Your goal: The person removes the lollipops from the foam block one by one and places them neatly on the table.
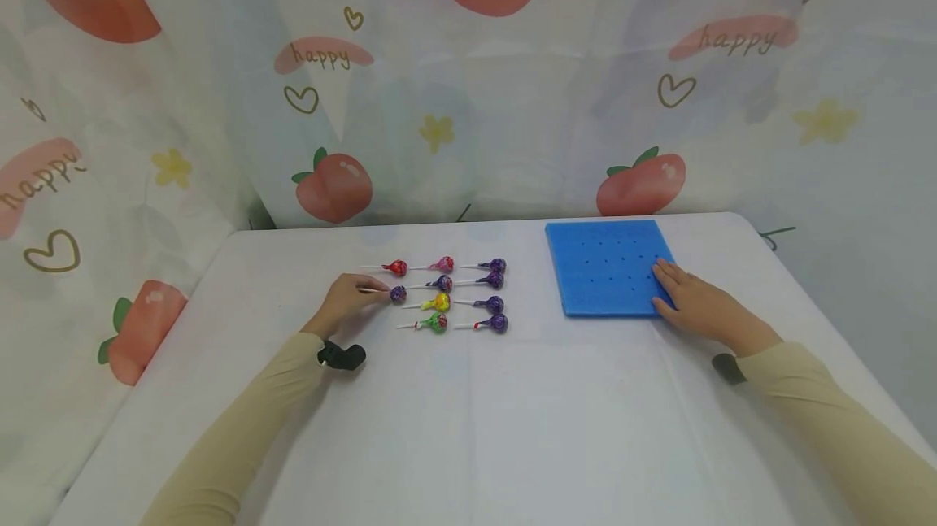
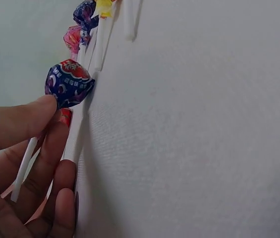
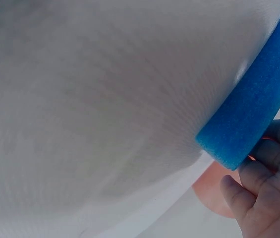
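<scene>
My left hand (image 1: 350, 300) pinches a purple-blue wrapped lollipop (image 2: 68, 85) between thumb and fingers, just under its ball; the white stick points back into the palm. Several more lollipops lie in rows on the table right beside it, among them a red one (image 1: 396, 267), a pink one (image 1: 444, 264), a yellow one (image 1: 441, 302), a green one (image 1: 436, 322) and purple ones such as the nearest (image 1: 498, 323). On the right, the straight fingers of my right hand (image 1: 691, 298) rest on the right edge of a thick blue foam board (image 1: 578, 298) with small holes in its top.
A white cloth covers the table (image 1: 468, 428). Behind it and at the left hangs a printed curtain (image 1: 512, 103) with peaches, hearts and lettering. A dark wrist camera (image 1: 344, 356) sits on the left sleeve.
</scene>
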`<act>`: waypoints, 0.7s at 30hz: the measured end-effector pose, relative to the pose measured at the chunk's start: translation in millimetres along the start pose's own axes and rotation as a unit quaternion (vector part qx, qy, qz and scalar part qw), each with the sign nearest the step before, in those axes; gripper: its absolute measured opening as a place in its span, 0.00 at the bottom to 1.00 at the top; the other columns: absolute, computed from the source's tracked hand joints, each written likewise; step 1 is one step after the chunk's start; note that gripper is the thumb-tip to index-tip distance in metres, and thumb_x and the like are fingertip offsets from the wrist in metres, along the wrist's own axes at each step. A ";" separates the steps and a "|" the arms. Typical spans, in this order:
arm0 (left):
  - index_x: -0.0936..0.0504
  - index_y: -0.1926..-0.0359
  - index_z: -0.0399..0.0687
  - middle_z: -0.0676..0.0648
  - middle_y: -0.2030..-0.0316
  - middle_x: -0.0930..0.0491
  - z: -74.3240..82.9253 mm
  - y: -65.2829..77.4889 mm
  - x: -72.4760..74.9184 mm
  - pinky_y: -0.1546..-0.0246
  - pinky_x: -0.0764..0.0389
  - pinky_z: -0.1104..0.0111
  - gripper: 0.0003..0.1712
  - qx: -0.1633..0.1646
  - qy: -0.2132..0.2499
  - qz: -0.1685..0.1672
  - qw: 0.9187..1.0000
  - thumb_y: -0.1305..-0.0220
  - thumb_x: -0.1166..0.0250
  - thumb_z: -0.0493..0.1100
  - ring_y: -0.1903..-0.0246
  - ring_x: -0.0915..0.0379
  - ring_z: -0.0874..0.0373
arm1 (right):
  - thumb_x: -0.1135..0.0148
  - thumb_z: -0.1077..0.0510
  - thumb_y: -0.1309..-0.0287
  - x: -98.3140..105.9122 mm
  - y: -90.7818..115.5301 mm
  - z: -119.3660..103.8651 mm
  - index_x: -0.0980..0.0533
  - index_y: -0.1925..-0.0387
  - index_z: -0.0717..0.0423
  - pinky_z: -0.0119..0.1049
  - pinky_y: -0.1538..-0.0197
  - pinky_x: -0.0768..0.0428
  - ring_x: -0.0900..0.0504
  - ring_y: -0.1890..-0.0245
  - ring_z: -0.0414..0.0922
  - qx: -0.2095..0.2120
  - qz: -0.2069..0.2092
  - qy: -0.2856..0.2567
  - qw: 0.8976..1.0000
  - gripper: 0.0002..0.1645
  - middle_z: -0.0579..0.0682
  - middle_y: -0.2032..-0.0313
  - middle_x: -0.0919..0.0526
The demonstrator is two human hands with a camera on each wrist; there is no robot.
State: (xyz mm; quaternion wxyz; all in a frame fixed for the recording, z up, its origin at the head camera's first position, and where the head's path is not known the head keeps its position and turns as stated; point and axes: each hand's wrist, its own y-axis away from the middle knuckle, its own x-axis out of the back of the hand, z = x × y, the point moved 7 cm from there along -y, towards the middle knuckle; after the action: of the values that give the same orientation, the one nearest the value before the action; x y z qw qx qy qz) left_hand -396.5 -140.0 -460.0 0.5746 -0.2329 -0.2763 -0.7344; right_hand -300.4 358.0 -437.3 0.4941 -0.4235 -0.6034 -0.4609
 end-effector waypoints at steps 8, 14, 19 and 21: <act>0.15 0.57 0.44 0.42 0.55 0.17 -0.9 2.9 2.3 0.47 0.26 0.56 0.12 -0.030 -0.058 0.008 0.998 0.41 0.34 0.43 0.52 0.25 0.48 | 0.49 0.48 0.37 -1.1 -0.8 0.7 0.49 0.34 0.76 0.62 0.34 0.45 0.47 0.33 0.68 0.001 0.000 -0.006 1.000 0.43 0.74 0.33 0.48; 0.15 0.58 0.44 0.42 0.56 0.16 -1.0 4.3 5.4 0.48 0.26 0.56 0.12 -0.038 -0.065 0.019 0.997 0.41 0.34 0.43 0.53 0.24 0.48 | 0.49 0.48 0.37 0.3 -0.7 0.2 0.48 0.34 0.76 0.62 0.35 0.44 0.47 0.33 0.68 -0.003 0.004 -0.007 1.000 0.43 0.74 0.33 0.47; 0.15 0.57 0.44 0.42 0.56 0.16 -1.9 4.2 5.5 0.47 0.26 0.56 0.11 -0.038 -0.054 0.018 0.998 0.41 0.34 0.42 0.52 0.23 0.48 | 0.49 0.48 0.37 -1.1 -1.5 1.4 0.48 0.34 0.76 0.62 0.35 0.44 0.47 0.33 0.68 -0.006 0.005 -0.002 1.000 0.43 0.74 0.33 0.47; 0.15 0.57 0.44 0.42 0.56 0.16 -3.3 3.1 4.8 0.47 0.26 0.56 0.11 -0.036 -0.049 0.017 0.998 0.41 0.35 0.42 0.52 0.23 0.48 | 0.49 0.47 0.37 -1.3 -1.5 1.5 0.48 0.34 0.75 0.62 0.35 0.43 0.47 0.33 0.68 -0.007 0.004 -0.001 1.000 0.43 0.74 0.33 0.47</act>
State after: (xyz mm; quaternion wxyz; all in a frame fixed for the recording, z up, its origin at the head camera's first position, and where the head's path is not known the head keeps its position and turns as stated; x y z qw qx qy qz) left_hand -394.7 -146.2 -458.8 0.5639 -0.2938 -0.2734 -0.7218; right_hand -302.0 359.1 -438.9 0.4922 -0.4294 -0.5993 -0.4628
